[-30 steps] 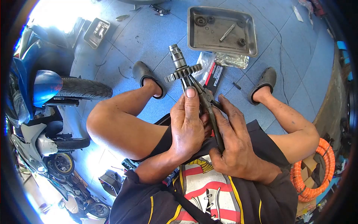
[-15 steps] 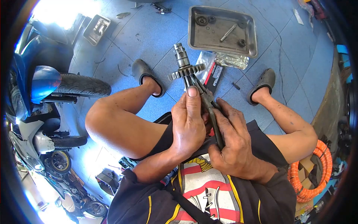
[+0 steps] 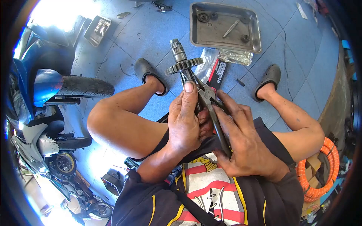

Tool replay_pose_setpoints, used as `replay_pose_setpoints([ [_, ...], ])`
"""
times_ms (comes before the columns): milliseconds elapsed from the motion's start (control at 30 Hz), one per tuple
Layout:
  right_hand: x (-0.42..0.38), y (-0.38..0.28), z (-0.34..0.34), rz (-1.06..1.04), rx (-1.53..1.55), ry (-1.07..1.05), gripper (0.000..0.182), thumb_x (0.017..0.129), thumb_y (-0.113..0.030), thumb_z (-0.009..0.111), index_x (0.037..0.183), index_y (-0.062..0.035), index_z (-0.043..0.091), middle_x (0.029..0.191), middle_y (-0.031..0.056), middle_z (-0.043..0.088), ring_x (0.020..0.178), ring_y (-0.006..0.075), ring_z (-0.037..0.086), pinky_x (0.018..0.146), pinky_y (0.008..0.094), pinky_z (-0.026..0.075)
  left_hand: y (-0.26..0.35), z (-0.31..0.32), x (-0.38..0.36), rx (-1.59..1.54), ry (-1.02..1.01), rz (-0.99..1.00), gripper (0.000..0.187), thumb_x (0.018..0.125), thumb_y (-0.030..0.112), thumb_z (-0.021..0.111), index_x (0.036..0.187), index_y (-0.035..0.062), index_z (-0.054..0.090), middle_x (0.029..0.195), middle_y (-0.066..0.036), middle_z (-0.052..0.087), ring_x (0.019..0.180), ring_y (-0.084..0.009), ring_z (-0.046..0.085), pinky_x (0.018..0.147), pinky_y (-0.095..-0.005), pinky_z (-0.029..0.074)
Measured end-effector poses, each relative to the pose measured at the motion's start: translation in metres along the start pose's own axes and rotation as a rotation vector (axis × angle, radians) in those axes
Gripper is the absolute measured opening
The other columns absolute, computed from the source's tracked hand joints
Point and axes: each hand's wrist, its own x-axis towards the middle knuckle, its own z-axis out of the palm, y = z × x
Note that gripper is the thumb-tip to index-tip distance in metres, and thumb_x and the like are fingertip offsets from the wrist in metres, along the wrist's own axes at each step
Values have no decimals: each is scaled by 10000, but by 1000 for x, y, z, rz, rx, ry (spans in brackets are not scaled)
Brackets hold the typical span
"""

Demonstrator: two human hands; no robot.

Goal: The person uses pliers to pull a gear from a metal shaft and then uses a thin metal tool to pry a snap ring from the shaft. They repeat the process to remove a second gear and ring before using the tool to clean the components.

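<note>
My left hand (image 3: 184, 122) is closed around the lower part of a gear shaft (image 3: 178, 52), thumb pressed along it. The splined end points up and away, tilted a little left, with a toothed gear (image 3: 184, 66) seated on it below that end. In my right hand (image 3: 239, 141) are pliers (image 3: 207, 95), fingers wrapped round the handles. Their jaws reach up along the shaft, just under the gear; the exact contact of the tips is hard to make out. The lower end of the shaft is hidden by my left hand.
A metal tray (image 3: 225, 42) with gears and a rod lies ahead on the tiled floor. Nearer are plastic bags (image 3: 235, 56) and a black-red box (image 3: 217, 74). A smaller tray (image 3: 97, 31) is far left. Motorcycle wheels (image 3: 88, 86) stand left; an orange hose coil (image 3: 331, 165) is right.
The shaft and gear have shifted slightly left and up in view. The pliers' handles are further apart, and their pivot shows more clearly.
</note>
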Motion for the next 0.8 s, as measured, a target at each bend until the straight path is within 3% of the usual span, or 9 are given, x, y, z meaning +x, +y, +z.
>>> replay_pose_setpoints([
  [67, -4, 2, 0, 17, 5, 8, 743, 620, -31, 700, 1308, 81, 444, 1395, 312, 361, 1224, 466, 415, 1012, 499, 383, 1, -2, -2, -168, -90, -87, 604, 978, 594, 346, 1048, 39, 575, 500, 49, 314, 322, -78, 253, 297, -228, 228],
  [233, -13, 9, 9, -95, -34, 195, 660, 620, -4, 667, 1235, 128, 468, 1246, 369, 428, 1010, 470, 526, 915, 486, 450, -1, -6, 2, -215, -100, -138, 627, 974, 612, 324, 1080, 44, 565, 492, 58, 284, 317, -83, 237, 283, -234, 221],
  [367, -14, 12, 11, -76, -5, 218, 597, 632, 3, 627, 1199, 125, 488, 1208, 343, 473, 981, 453, 561, 902, 488, 460, -3, -4, 4, -179, -100, -100, 648, 962, 636, 322, 1081, 47, 565, 486, 59, 269, 315, -83, 240, 274, -232, 218],
  [467, -20, 22, 3, 1, 281, 79, 605, 648, 0, 593, 1234, 108, 490, 1237, 304, 484, 1105, 399, 552, 968, 459, 447, 1, -4, 4, -226, -118, -138, 642, 964, 637, 312, 1024, 44, 551, 484, 54, 281, 310, -86, 270, 271, -233, 229],
  [533, -27, 23, -3, 233, 1264, 9, 697, 640, 2, 591, 1322, 72, 464, 1339, 272, 460, 1259, 357, 485, 1059, 452, 399, 1, -17, 8, -308, -250, -117, 622, 975, 619, 293, 1029, 51, 542, 495, 34, 288, 317, -98, 276, 285, -244, 228],
  [567, -30, 24, 1, 231, 1265, 1, 697, 640, 2, 591, 1322, 72, 464, 1339, 272, 460, 1259, 357, 485, 1059, 452, 399, -1, -23, 11, -386, -389, -107, 603, 986, 600, 275, 1035, 59, 534, 505, 13, 295, 324, -110, 282, 298, -256, 228],
  [633, -37, 27, 13, 191, 1805, -40, 796, 619, 2, 617, 1391, 27, 424, 1439, 259, 383, 1365, 350, 371, 1122, 491, 326, 1, -25, 14, -383, -416, -69, 608, 983, 607, 266, 1025, 60, 529, 509, 7, 312, 327, -113, 293, 292, -261, 237],
  [667, -40, 26, 15, 228, 1921, -45, 830, 604, 5, 619, 1406, 23, 405, 1485, 255, 327, 1400, 355, 312, 1118, 566, 296, 1, -23, 14, -405, -450, -6, 608, 981, 610, 264, 1014, 62, 525, 509, 5, 315, 328, -115, 297, 288, -264, 247],
  [800, -39, 25, 32, 104, 2133, 9, 847, 608, 21, 603, 1412, 89, 343, 1534, 287, 156, 1403, 387, 290, 1076, 644, 296, 4, -22, 16, -432, -453, 73, 610, 965, 635, 268, 968, 74, 505, 507, 1, 317, 332, -125, 314, 279, -280, 284],
])
